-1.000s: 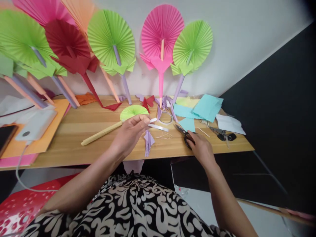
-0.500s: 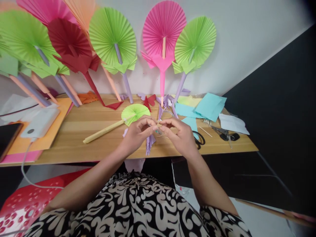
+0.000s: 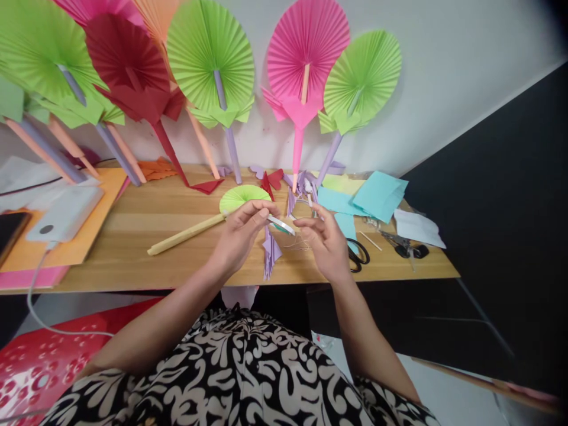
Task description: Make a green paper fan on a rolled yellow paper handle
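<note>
My left hand point(image 3: 239, 234) pinches a thin white strip point(image 3: 280, 223) above the wooden table point(image 3: 133, 248). My right hand point(image 3: 326, 239) hovers just right of the strip's end, thumb and fingers curled close together, and I cannot make out anything in them. Below the hands lies a folded lilac paper piece point(image 3: 270, 251). Behind my left hand rests a small green pleated fan point(image 3: 242, 197) on a cream paper stick point(image 3: 184, 235). Black scissors point(image 3: 358, 254) lie right of my right hand.
Finished paper fans in green, red, pink and orange lean on the wall point(image 3: 213, 59). Teal sheets point(image 3: 377, 192), white paper point(image 3: 417, 228) and a second pair of scissors point(image 3: 406, 248) lie at the right. A white power bank point(image 3: 62, 213), orange card and a phone point(image 3: 9, 231) sit left.
My right hand left the scissors on the table and came up to meet my left hand at the strip; now the two hands have drawn slightly apart.
</note>
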Demonstrator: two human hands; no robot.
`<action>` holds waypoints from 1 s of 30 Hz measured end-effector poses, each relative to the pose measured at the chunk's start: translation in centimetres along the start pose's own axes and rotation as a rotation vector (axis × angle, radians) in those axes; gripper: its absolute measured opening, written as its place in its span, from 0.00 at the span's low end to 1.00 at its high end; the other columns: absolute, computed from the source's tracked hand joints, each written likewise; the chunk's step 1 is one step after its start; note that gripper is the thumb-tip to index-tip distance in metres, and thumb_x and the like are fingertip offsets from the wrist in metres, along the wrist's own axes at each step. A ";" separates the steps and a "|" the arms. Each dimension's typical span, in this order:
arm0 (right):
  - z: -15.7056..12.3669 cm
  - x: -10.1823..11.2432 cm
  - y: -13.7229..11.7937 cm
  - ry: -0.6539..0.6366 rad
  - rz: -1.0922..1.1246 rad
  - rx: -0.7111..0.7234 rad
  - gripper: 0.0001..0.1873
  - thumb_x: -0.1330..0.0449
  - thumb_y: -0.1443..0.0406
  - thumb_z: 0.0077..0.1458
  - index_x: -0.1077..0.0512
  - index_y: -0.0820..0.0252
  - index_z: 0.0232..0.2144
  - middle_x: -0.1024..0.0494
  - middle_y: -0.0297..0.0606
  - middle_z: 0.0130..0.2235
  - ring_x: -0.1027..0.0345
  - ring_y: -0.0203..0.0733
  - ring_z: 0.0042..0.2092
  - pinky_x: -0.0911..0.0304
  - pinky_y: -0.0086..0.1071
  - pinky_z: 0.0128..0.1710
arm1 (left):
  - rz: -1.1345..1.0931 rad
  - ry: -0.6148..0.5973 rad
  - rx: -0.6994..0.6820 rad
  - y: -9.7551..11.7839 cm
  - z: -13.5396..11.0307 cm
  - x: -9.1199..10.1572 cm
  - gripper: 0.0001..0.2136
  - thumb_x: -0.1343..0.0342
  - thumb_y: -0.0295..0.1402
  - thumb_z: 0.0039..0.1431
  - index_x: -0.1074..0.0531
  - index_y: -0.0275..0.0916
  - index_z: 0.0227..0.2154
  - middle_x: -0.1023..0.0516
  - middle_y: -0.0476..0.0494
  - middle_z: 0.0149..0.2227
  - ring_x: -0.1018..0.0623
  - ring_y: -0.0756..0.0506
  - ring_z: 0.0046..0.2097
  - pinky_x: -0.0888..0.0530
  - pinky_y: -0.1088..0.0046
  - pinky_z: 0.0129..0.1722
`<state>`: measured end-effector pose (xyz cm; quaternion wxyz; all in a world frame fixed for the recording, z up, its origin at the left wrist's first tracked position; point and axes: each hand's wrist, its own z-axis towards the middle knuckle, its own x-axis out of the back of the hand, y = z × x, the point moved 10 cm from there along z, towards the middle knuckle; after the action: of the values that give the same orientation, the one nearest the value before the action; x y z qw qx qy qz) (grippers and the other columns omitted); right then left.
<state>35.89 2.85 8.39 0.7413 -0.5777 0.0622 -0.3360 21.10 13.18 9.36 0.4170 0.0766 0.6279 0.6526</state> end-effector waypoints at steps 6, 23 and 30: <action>0.2 -1.1 -0.3 -0.062 -0.123 0.088 0.33 0.37 0.60 0.58 0.39 0.47 0.64 0.18 0.32 0.38 0.23 0.44 0.45 0.31 0.41 0.51 | 0.079 -0.154 0.014 0.8 0.3 -0.1 0.11 0.42 0.38 0.63 0.26 0.42 0.47 0.25 0.41 0.53 0.25 0.43 0.53 0.25 0.64 0.51; 3.9 3.0 4.1 -0.016 -0.640 0.119 0.27 0.43 0.55 0.61 0.34 0.55 0.60 0.17 0.40 0.43 0.26 0.52 0.48 0.33 0.44 0.47 | 1.626 -0.089 0.157 -0.2 -0.1 16.1 0.14 0.47 0.37 0.63 0.22 0.37 0.45 0.22 0.34 0.44 0.25 0.37 0.46 0.32 0.62 0.48; 3.5 0.5 -3.0 0.123 -0.390 0.226 0.09 0.39 0.56 0.59 0.26 0.54 0.35 0.20 0.35 0.33 0.25 0.44 0.36 0.33 0.37 0.39 | 1.281 0.161 0.142 2.8 0.3 16.3 0.07 0.44 0.33 0.58 0.25 0.37 0.36 0.23 0.42 0.34 0.25 0.44 0.35 0.33 0.70 0.35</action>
<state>36.65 5.09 12.31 0.7171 -0.4704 -0.0437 -0.5124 9.63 24.24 5.01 -0.1090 0.4142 0.5288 0.7327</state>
